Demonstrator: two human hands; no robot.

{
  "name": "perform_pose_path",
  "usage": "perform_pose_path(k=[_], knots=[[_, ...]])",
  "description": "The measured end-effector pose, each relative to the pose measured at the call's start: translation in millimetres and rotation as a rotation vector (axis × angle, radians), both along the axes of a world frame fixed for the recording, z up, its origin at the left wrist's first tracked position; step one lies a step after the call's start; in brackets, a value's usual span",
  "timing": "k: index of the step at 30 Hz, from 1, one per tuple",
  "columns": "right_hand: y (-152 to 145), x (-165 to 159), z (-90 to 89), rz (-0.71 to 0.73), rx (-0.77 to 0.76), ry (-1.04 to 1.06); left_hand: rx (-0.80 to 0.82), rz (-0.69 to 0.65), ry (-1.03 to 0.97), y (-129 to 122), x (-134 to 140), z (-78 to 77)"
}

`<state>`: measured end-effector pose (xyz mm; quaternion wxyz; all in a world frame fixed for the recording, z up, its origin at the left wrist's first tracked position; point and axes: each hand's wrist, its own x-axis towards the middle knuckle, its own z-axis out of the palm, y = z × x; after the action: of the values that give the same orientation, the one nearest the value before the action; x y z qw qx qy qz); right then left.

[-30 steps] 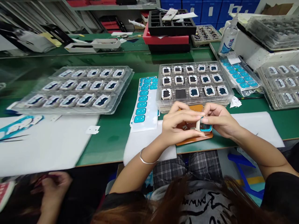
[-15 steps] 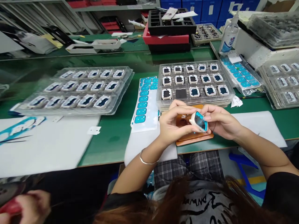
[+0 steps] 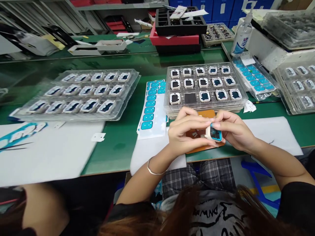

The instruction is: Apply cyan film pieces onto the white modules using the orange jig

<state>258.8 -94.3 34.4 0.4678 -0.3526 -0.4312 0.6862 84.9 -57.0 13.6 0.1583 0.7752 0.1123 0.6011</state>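
Note:
A white watch case with a blue-edged dark face is held between my two hands, tilted toward me. My left hand grips its left side between thumb and fingers. My right hand holds it from the right, with the thumb on the upper part of the blue edge. Beneath my hands lies an orange-brown fixture board, partly covered by them. Just beyond is a clear plastic tray with rows of similar white watch cases; one front-row pocket shows only a dark square.
Blue adhesive sheets lie left of the tray, partly over a white foam mat. Another filled tray stands at left, a sanitizer bottle at back right. Black and red boxes are stacked behind. Another person's arm shows at lower left.
The watch case has turned more toward me and shifted slightly right and down in my hands. My right thumb sits nearer its upper edge. The other person's hand at lower left has moved away.

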Motion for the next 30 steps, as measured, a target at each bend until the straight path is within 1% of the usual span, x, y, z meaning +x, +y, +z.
perform_pose_path(k=[4, 8, 13, 20, 24, 30], knots=[[-1.9, -0.6, -0.1, -0.004, 0.038, 0.001, 0.065, 0.078, 0.009, -2.1, 2.3, 1.1], [-2.0, -1.3, 0.5, 0.045, 0.045, 0.081, 0.083, 0.132, -0.008, -3.5, 4.3, 0.9], [0.1, -2.8, 1.5, 0.058, 0.025, 0.143, 0.058, 0.121, -0.028, -3.9, 5.0, -0.2], [-0.6, -2.1, 0.3, 0.055, 0.045, 0.123, 0.070, 0.131, 0.012, -3.8, 4.1, -1.4], [-0.9, -1.7, -0.4, 0.053, 0.040, 0.101, 0.090, 0.110, 0.009, -3.4, 5.0, -1.2], [1.2, -1.9, -0.1, 0.041, 0.048, 0.129, 0.040, 0.102, -0.018, -3.0, 6.3, -1.5]])
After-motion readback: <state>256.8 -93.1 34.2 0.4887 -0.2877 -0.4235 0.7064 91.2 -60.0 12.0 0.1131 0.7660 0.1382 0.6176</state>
